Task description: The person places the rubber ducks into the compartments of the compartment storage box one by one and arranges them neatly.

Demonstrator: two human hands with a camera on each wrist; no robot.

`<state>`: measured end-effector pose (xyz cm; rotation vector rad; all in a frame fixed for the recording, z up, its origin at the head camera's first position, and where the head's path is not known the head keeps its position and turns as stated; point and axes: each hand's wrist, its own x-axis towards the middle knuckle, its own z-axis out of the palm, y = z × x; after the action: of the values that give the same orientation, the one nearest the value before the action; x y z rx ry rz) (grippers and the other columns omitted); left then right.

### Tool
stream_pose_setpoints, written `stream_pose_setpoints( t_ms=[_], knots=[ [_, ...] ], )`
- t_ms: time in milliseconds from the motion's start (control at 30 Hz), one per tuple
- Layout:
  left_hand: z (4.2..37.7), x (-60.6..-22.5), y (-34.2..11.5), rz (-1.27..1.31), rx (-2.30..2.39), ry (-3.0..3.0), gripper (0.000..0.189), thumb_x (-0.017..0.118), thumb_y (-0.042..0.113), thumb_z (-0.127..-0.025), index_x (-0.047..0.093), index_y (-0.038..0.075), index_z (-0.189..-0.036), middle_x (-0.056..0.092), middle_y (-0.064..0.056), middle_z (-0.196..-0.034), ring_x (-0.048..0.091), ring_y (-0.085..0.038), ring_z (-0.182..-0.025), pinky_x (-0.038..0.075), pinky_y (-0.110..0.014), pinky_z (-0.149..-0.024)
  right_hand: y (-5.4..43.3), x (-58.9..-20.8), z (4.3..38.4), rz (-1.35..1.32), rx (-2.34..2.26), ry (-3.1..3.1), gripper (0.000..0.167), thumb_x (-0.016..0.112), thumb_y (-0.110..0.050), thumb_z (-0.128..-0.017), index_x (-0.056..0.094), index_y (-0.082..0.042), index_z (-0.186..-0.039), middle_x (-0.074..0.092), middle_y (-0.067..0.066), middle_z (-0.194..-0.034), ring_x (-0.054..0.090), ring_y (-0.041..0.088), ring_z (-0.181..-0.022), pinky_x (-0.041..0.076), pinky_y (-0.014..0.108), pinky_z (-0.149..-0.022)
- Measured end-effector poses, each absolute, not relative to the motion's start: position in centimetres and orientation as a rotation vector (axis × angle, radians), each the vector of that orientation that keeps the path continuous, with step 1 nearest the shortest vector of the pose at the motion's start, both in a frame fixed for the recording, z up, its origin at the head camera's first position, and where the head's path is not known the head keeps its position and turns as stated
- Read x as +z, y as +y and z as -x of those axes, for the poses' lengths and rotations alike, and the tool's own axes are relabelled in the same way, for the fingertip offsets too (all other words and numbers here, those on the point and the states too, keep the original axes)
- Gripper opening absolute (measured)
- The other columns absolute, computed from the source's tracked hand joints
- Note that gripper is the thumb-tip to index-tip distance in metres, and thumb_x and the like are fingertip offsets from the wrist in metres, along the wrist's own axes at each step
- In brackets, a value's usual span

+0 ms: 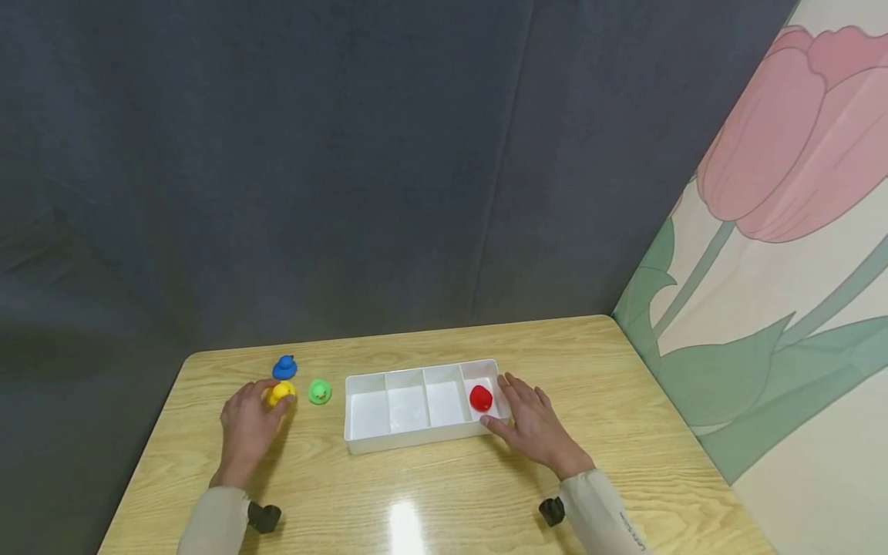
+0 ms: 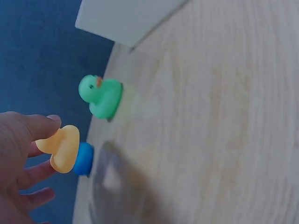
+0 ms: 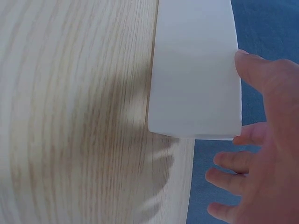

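My left hand [image 1: 247, 425] pinches a yellow rubber duck [image 1: 281, 391] between thumb and fingers; the left wrist view shows the duck [image 2: 66, 148] held above the table. Just behind it sits a blue duck [image 1: 285, 367], partly hidden in the left wrist view. A green duck [image 1: 320, 391] stands to its right. A white tray [image 1: 409, 440] with a row of compartments holds a red toy [image 1: 481, 398] in its rightmost compartment. At that end, my right hand [image 1: 537, 428] rests its thumb on the front rim, with fingers spread by the end wall [image 3: 196, 93].
The pale wooden table [image 1: 333, 493] ends at a dark curtain [image 1: 347, 169] behind. A wall with a tulip picture [image 1: 770, 139] stands along the right. Dark wrist devices [image 1: 264, 517] hang below both sleeves.
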<state>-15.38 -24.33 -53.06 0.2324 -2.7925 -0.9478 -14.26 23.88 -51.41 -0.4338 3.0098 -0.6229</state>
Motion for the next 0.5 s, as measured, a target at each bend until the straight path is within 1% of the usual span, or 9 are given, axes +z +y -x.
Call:
stream_pose_setpoints(
  t_ms=[133, 233, 300, 500],
  knots=[
    [15.4, -51.9, -23.9, -0.157, -0.929, -2.760, 0.046, 0.076, 0.020, -0.099, 0.064, -0.006, -0.135, 0.063, -0.036, -0.137, 0.048, -0.057, -0.139, 0.026, -0.074, -0.121, 23.9, -51.4, 14.3, 0.432, -0.626, 3.016, 0.087, 0.065, -0.056, -0.101, 0.041, 0.002, -0.161, 0.042, 0.026, -0.167, 0.041, 0.049, -0.155, 0.027, 0.074, -0.126],
    [15.5, -51.1, -23.6, -0.119, -0.900, -2.760, 0.046, 0.077, 0.020, -0.098, 0.064, -0.005, -0.134, 0.063, -0.037, -0.137, 0.047, -0.058, -0.140, 0.025, -0.077, -0.120, 23.9, -51.5, 14.2, 0.431, -0.628, 3.016, 0.087, 0.066, -0.055, -0.101, 0.041, 0.002, -0.161, 0.042, 0.026, -0.167, 0.041, 0.049, -0.154, 0.027, 0.074, -0.126],
    [15.6, -50.6, -23.4, -0.095, -0.878, -2.763, 0.046, 0.078, 0.021, -0.098, 0.065, -0.005, -0.134, 0.065, -0.036, -0.135, 0.049, -0.058, -0.138, 0.025, -0.078, -0.120, 23.9, -51.5, 14.2, 0.430, -0.630, 3.012, 0.088, 0.067, -0.055, -0.100, 0.040, 0.001, -0.162, 0.041, 0.026, -0.168, 0.041, 0.049, -0.155, 0.027, 0.074, -0.126],
    [15.8, -49.8, -23.1, -0.046, -0.856, -2.800, 0.048, 0.077, 0.022, -0.099, 0.064, -0.006, -0.135, 0.063, -0.036, -0.139, 0.047, -0.059, -0.140, 0.022, -0.079, -0.120, 23.9, -51.4, 14.2, 0.426, -0.641, 3.003, 0.088, 0.066, -0.057, -0.100, 0.040, 0.001, -0.162, 0.041, 0.026, -0.168, 0.040, 0.050, -0.155, 0.026, 0.074, -0.127]
  ],
)
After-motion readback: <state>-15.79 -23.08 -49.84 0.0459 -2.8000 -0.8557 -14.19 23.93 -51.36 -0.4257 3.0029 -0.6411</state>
